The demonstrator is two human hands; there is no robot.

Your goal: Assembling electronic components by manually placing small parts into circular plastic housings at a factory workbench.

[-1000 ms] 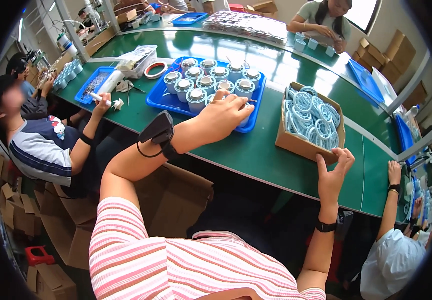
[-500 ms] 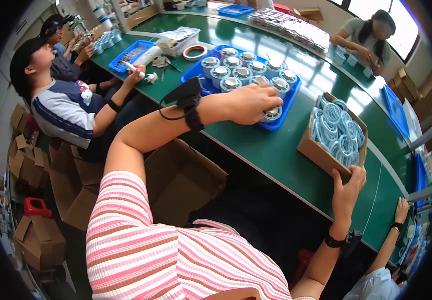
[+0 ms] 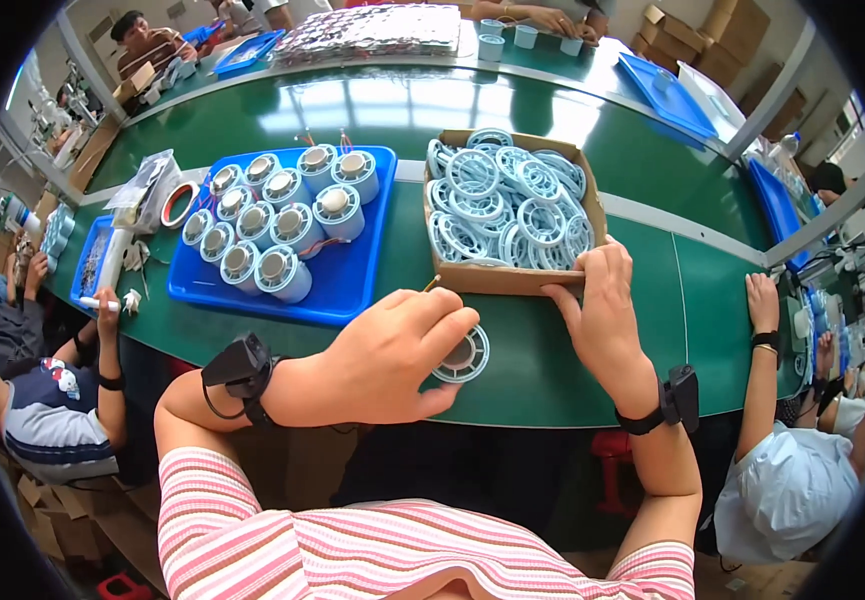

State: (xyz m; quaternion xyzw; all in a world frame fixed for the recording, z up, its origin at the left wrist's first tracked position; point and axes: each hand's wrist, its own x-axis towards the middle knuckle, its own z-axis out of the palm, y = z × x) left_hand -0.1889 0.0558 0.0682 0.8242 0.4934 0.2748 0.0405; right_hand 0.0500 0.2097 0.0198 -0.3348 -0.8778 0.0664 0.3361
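My left hand [image 3: 389, 355] is closed around a light-blue round housing [image 3: 464, 354] with a metal disc at its centre, over the table's near edge. Its fingers hide part of the housing. My right hand [image 3: 604, 312] grips the near right corner of an open cardboard box [image 3: 512, 280], thumb on the front wall and fingers over the rim. Many pale blue spoked plastic rings [image 3: 474, 173] lie heaped in the box. To the left, a blue tray [image 3: 347, 295] carries several similar housings [image 3: 284, 273] standing upright, some with thin red wires.
A roll of tape [image 3: 180, 204] and a clear plastic bin [image 3: 144, 192] stand left of the tray. Beyond them is a small blue tray [image 3: 93, 262] of parts. Metal posts [image 3: 787, 80] rise from the table. Co-workers sit on both sides and opposite; one's hand [image 3: 762, 300] rests at right.
My left hand has left the tray's near corner with a housing and come in front of the box. My right hand stays on the box corner. The view has turned.
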